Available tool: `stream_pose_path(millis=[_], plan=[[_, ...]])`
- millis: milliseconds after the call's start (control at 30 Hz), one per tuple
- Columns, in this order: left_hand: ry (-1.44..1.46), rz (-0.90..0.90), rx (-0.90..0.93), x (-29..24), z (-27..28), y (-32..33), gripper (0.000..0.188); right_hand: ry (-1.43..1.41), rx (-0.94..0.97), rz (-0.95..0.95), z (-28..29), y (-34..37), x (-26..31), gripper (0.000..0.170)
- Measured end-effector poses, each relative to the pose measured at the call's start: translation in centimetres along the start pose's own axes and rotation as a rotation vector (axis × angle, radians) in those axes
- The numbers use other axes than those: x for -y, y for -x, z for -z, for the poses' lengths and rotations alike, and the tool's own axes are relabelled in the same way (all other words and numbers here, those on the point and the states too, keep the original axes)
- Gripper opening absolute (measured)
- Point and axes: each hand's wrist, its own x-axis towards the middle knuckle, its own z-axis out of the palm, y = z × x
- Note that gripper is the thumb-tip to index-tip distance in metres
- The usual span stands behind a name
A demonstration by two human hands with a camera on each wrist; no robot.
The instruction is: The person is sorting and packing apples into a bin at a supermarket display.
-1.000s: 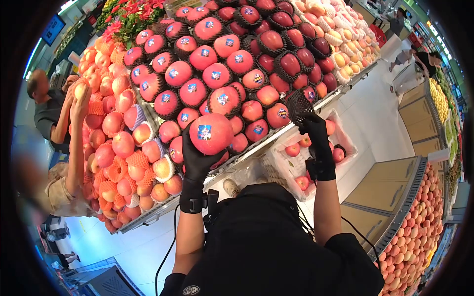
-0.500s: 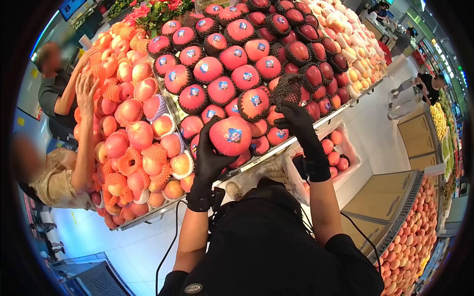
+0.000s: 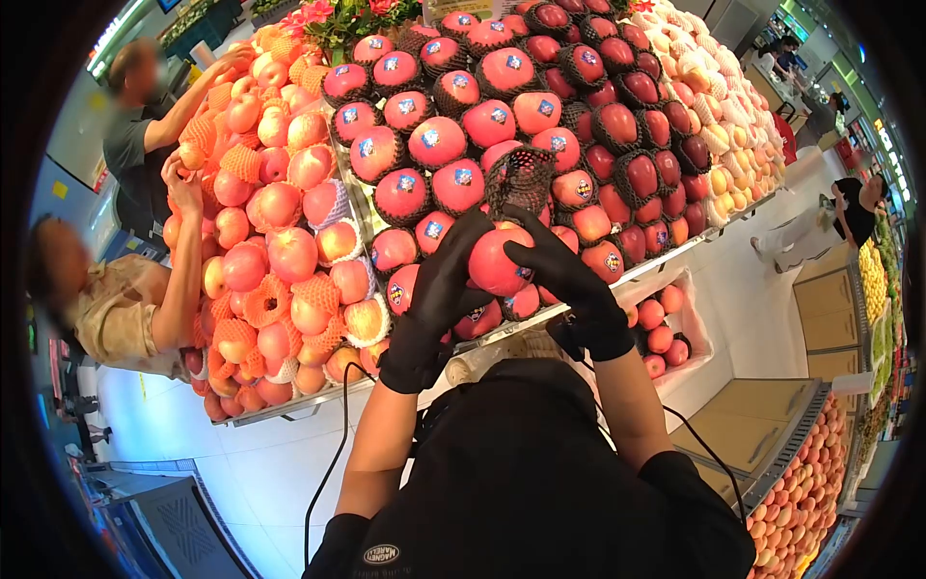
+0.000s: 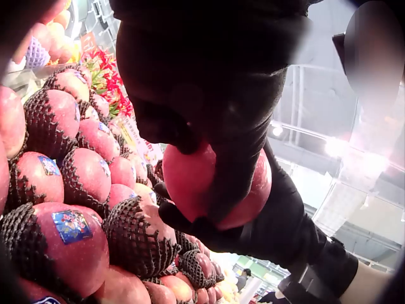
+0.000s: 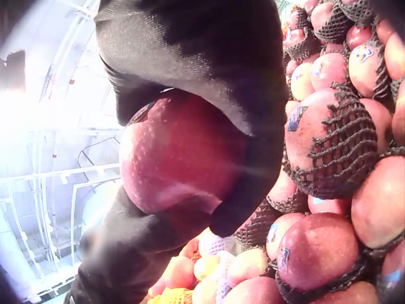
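A large red apple (image 3: 497, 261) is between my two black-gloved hands, in front of the fruit display. My left hand (image 3: 444, 265) grips it from the left. My right hand (image 3: 571, 280) curls round its other side, thumb across the near face. A black foam net sleeve (image 3: 521, 179) stands just beyond the fingertips; the fingers hide its lower end. In the left wrist view, fingers cover part of the bare apple (image 4: 190, 180). The right wrist view shows the apple (image 5: 183, 152) under the right hand (image 5: 196, 57), with the left hand (image 5: 136, 244) below.
Netted apples (image 3: 463, 183) fill the sloping display, and orange-netted fruit (image 3: 294, 251) lies to the left. On the floor, a white crate (image 3: 699, 357) holds loose apples. Two people reach over the left side. More fruit (image 3: 801, 473) is piled at the right.
The right hand has moved left with the net sleeve and now meets the left hand at the apple. The left hand has carried the apple to the right. The head view has shifted.
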Motion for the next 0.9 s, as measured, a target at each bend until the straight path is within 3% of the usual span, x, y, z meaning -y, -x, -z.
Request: stream_pose_path(millis=[133, 233, 333, 467, 500, 600, 633, 733, 867, 900], plan=[[-0.056, 0.015, -0.012, -1.6, -0.2, -1.4, 0.093, -0.011, -0.096, -0.046, 0.0, -0.2, 1.3, 0.064], [0.317, 0.212, 0.034, -2.1, 0.5, -2.0, 0.080, 0.097, -0.182, 0.008, 1.1, -0.2, 0.4, 0.063], [0.077, 0.167, -0.032, -1.5, 1.6, -3.1, 0.069, 0.258, -0.224, 0.062, 2.1, -0.1, -0.1, 0.066], [0.121, 0.117, -0.021, -2.2, 0.9, -5.6, 0.045, 0.361, -0.286, 0.059, 1.5, -0.4, -0.6, 0.073], [0.038, 0.089, 0.009, -1.7, 0.4, -6.4, 0.040, 0.359, -0.309, 0.034, 1.0, -0.4, 0.0, 0.082], [0.200, 0.278, -0.078, -1.4, -0.6, -7.8, 0.038, 0.378, -0.214, 0.116, 1.1, -0.4, 0.8, 0.082], [0.169, 0.203, -0.213, -0.3, -1.2, -8.3, 0.031, 0.400, -0.218, 0.143, 1.1, -0.3, 0.7, 0.084], [0.072, 0.400, -0.265, 0.5, -1.0, -8.5, 0.027, 0.235, -0.181, 0.195, 1.5, -0.2, 1.4, 0.083], [0.036, 0.381, -0.422, 3.9, -1.0, -8.2, 0.021, 0.226, -0.317, 0.136, 2.5, 0.6, 0.5, 0.070], [-0.027, 0.462, -0.391, 3.1, -0.4, -8.4, 0.023, 0.177, -0.321, 0.147, 3.5, 0.8, 0.3, 0.067]])
